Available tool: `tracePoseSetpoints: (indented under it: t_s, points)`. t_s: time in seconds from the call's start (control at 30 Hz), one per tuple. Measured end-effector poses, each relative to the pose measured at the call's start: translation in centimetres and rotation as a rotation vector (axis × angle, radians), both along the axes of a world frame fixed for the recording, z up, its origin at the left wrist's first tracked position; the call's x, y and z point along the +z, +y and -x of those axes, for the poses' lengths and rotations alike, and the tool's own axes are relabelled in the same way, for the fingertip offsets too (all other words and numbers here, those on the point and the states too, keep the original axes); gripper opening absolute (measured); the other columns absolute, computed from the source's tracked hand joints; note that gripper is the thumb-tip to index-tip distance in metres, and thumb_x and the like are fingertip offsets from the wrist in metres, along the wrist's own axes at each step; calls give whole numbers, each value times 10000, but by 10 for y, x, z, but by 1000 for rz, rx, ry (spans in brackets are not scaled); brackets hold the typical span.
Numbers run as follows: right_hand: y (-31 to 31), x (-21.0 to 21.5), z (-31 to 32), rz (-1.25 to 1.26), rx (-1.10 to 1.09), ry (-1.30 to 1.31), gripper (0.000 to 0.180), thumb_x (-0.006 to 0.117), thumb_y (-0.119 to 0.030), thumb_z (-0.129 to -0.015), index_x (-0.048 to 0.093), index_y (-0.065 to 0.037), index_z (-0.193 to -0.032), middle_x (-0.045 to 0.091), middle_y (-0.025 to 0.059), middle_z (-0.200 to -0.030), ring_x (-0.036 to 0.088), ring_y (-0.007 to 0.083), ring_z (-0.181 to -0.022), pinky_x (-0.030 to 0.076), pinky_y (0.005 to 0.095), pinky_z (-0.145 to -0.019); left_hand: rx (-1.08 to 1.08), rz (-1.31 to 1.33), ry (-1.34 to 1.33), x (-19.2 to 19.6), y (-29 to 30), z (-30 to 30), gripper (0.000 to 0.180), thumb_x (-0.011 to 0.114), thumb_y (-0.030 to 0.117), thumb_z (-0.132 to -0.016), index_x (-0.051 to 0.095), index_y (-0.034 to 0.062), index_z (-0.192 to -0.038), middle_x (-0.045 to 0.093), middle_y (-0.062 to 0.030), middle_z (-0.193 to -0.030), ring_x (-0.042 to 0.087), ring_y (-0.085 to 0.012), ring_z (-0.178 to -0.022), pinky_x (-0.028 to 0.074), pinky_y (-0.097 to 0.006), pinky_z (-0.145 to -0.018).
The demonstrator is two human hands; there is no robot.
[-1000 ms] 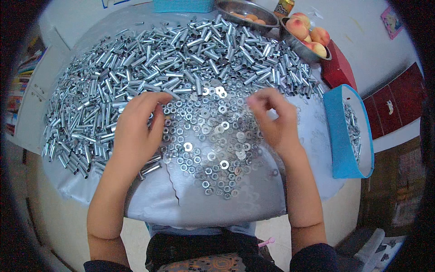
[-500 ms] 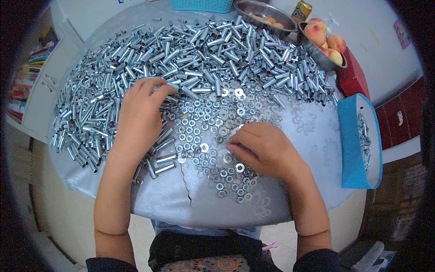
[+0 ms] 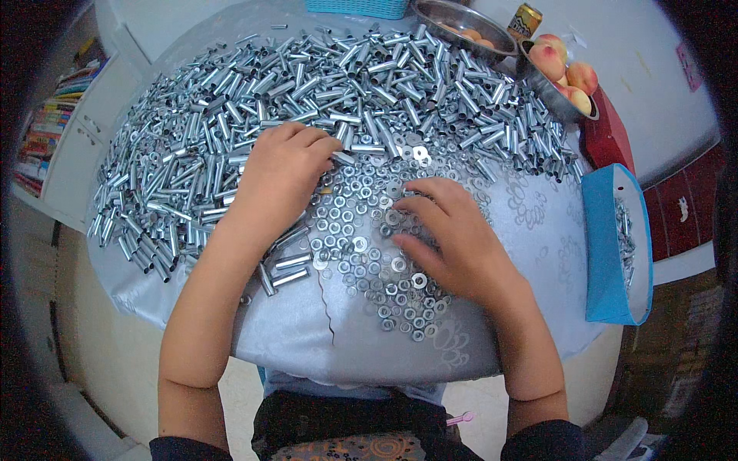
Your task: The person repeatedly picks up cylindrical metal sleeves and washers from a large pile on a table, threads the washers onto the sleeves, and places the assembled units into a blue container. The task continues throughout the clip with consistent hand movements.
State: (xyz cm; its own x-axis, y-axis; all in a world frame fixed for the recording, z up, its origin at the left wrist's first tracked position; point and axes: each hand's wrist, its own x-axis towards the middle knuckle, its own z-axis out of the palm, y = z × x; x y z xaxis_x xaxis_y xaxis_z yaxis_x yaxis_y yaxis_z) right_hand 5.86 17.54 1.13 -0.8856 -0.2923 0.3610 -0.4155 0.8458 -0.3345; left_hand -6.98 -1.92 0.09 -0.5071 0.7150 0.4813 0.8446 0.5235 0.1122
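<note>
1. With left hand (image 3: pixel 288 165), reaching to the edge of the tube pile (image 3: pixel 384 69), fingers bent close to a tube (image 3: pixel 344 158); cannot tell if gripping it.
2. With right hand (image 3: pixel 453 238), spreading thumb and fingers wide over nuts (image 3: pixel 334 228) and washers (image 3: pixel 419 280) on the table (image 3: pixel 553 253).
3. Farther right: a blue box (image 3: pixel 603 253) with metal pieces (image 3: pixel 624 238) inside.
4. Toward the far side: a bowl (image 3: pixel 555 101) of peaches (image 3: pixel 548 61) near a can (image 3: pixel 526 21).

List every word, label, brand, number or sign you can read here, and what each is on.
No text reads clearly enough to quote.
Gold can: dark print, too small to read surely.
Books: spines too blurred to read.
Tubes and washers: no lettering shows.
</note>
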Motion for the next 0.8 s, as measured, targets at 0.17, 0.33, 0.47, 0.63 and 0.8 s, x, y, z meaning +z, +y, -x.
tracePoseSetpoints:
  t_s: [0.17, 0.33, 0.47, 0.63, 0.8]
  points:
    - [0, -1, 0, -32, 84, 7, 289, 652, -141, -703, 561, -72, -968, 512, 112, -1100, 464, 305, -1051, 373, 393, -873, 0, -56, 7, -2, 0, 0, 169, 607, 111, -712, 600, 54, -871, 601, -89, -890, 540, -261, -872, 420, -364, -783]
    - [-27, 4, -12, -14, 282, -77, 281, 654, -141, -692, 571, -99, -958, 512, 71, -1131, 458, 279, -1076, 376, 388, -867, 20, -151, -53, 2, 1, -6, 170, 608, 98, -716, 602, 55, -880, 603, -92, -867, 548, -272, -852, 407, -379, -780]
    - [-51, -15, -19, 16, 367, -34, 285, 637, -166, -695, 570, -107, -965, 500, 62, -1156, 445, 272, -1092, 366, 394, -875, 90, -191, -31, 10, 0, -10, 185, 615, 103, -722, 605, 58, -902, 607, -100, -872, 551, -280, -854, 395, -385, -791]
    - [-67, -22, -20, -19, 401, -39, 303, 499, -179, -754, 546, -77, -1036, 470, 97, -1203, 393, 282, -1150, 321, 440, -941, 91, -368, -25, 14, -9, -5, 138, 588, 91, -751, 599, 36, -877, 615, -101, -830, 568, -281, -783, 410, -384, -729]
    - [-71, -15, -14, -83, 352, -2, 456, 624, -212, -698, 510, -84, -1121, 463, 89, -1215, 396, 277, -1149, 315, 412, -935, 126, -410, -42, 11, -15, 2, 152, 581, 111, -767, 597, 26, -891, 612, -132, -824, 575, -299, -773, 428, -372, -716]
